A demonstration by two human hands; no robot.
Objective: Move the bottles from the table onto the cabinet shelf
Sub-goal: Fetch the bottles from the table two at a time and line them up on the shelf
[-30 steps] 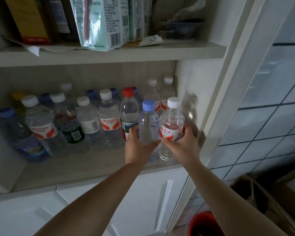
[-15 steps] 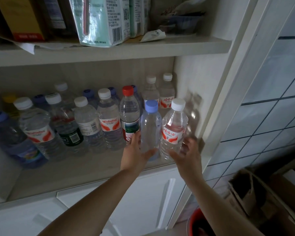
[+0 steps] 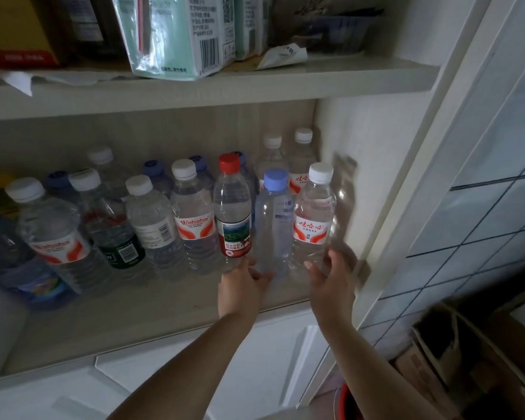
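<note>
Both hands have let go since the earlier frame. Shelf (image 3: 152, 310) carries the upright blue-cap bottle (image 3: 273, 225) and white-cap bottle (image 3: 314, 219) (right end). Left hand (image 3: 243, 286) grazes the former, fingers relaxed; right hand (image 3: 331, 280) spread, empty.

bottles (image 3: 273, 225) by my fingers: clear glossy plastic, paper-look labels | shelf (image 3: 152, 310) under my hands: matt pale woodgrain | cabinet doors (image 3: 255, 365) below: smooth white
</note>
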